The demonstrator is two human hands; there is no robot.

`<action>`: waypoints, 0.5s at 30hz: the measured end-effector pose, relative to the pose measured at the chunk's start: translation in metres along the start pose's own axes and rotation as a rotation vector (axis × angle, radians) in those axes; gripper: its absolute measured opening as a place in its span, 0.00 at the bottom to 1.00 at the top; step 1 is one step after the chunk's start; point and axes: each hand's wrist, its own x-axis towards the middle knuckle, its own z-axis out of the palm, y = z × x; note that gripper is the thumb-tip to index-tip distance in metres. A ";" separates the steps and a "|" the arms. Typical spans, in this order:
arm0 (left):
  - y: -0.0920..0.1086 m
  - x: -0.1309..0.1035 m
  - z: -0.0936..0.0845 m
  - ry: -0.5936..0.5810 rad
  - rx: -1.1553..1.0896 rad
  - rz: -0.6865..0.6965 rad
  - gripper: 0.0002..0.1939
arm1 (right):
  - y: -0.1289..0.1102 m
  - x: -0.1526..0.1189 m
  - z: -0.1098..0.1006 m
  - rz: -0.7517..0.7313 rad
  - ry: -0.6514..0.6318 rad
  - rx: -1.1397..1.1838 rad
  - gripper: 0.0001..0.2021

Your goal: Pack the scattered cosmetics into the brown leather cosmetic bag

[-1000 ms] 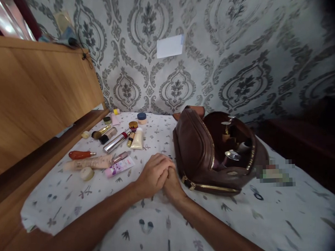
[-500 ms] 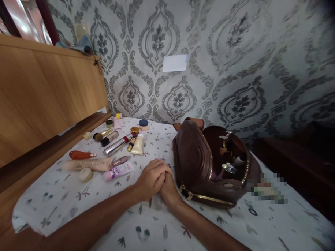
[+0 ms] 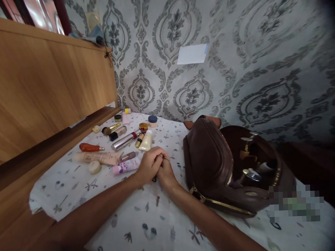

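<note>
My left hand [image 3: 150,163] and my right hand [image 3: 165,174] are clasped together above the patterned sheet, fingers closed on each other. No object shows between them, though the inner fingers are hidden. Just left of them lie a pink-and-purple tube [image 3: 126,166], a small mauve tube [image 3: 127,157] and a cream squeeze tube [image 3: 146,141] with a white cap. To the right stands a brown leather makeup bag [image 3: 207,157], unzipped, with a round silver-topped item [image 3: 251,174] and other cosmetics inside.
Farther left lie a large beige tube [image 3: 98,157], an orange-handled item [image 3: 90,147], a silver tube [image 3: 125,141], a makeup brush [image 3: 111,128] and several small jars, including a blue-lidded one [image 3: 152,121]. A wooden panel [image 3: 52,71] borders the left; a patterned wall [image 3: 160,81] rises behind.
The view has turned, so the bag and cosmetics appear farther right. My hands stay clasped, with a slight shift of the fingers.
</note>
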 end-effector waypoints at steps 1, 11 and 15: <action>-0.002 0.001 -0.001 0.008 0.007 -0.012 0.12 | 0.004 0.002 0.003 -0.020 0.003 -0.013 0.08; -0.002 0.001 -0.001 -0.110 0.061 -0.017 0.12 | 0.022 0.000 0.004 -0.207 0.004 -0.029 0.08; -0.002 0.002 -0.002 -0.138 0.097 -0.018 0.13 | 0.022 0.003 0.004 -0.229 0.011 -0.040 0.08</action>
